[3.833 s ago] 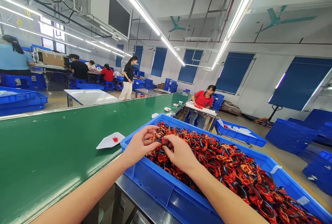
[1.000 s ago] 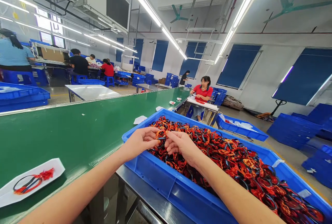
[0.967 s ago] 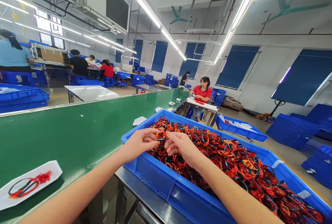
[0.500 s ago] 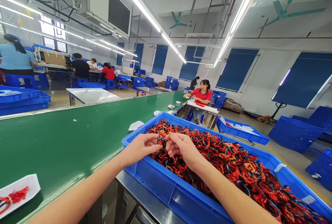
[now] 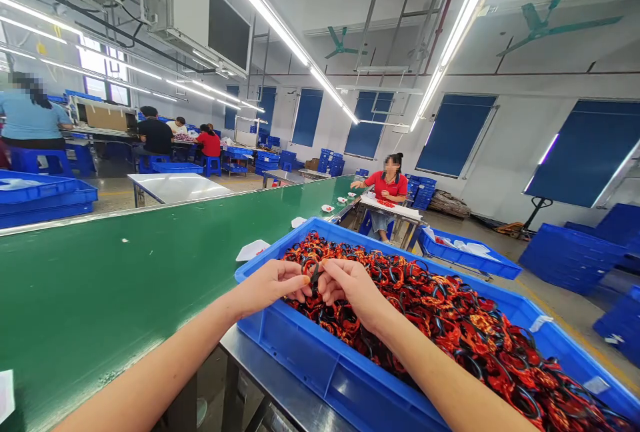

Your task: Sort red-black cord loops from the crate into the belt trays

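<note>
A red-and-black hair tie is pinched between my two hands, just above the heap in the blue crate. My left hand grips it from the left with thumb and fingers. On the other side, my right hand holds it with thumb and forefinger, the remaining fingers curled in. Beneath and beyond them, a thick heap of similar red, orange and black hair ties fills the blue crate. Part of the held tie is hidden behind my fingers.
Left of the crate runs a green conveyor belt carrying white trays, one beside the crate's corner. A metal table supports the crate. A co-worker in red sits further along the belt. Another blue crate stands beyond.
The white trays have slid left and nearer along the belt; the closest has mostly left view. My hands stay in place, while the hair tie between them has turned, showing a black part.
</note>
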A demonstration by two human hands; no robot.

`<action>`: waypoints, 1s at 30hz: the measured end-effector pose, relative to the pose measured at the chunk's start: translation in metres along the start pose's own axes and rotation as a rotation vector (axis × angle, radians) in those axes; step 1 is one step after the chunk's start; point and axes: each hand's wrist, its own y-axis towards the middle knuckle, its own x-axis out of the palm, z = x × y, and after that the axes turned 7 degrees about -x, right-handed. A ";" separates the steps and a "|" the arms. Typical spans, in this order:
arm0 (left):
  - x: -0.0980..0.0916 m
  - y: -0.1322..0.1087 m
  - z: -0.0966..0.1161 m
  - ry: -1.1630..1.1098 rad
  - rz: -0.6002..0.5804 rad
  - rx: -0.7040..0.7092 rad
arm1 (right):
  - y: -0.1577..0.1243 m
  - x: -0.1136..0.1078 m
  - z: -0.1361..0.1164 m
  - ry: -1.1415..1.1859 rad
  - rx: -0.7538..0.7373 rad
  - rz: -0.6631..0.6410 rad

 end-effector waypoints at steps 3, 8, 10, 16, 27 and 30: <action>0.001 0.001 -0.002 -0.051 0.063 -0.014 | 0.001 -0.002 0.000 -0.143 -0.078 0.047; -0.028 -0.002 -0.009 -0.131 0.519 0.068 | 0.000 -0.006 0.007 -0.755 -0.363 0.018; -0.055 -0.004 -0.017 0.015 0.743 0.074 | -0.002 -0.007 0.011 -0.938 -0.446 -0.114; -0.124 -0.005 -0.062 1.073 0.834 -0.216 | -0.004 -0.008 0.021 -1.001 -0.364 -0.374; -0.128 0.002 -0.110 0.984 0.852 -0.202 | 0.002 -0.009 0.023 -0.853 -0.292 -0.167; -0.117 0.004 -0.086 0.885 0.911 -0.064 | 0.006 -0.008 0.019 -0.686 -0.269 -0.037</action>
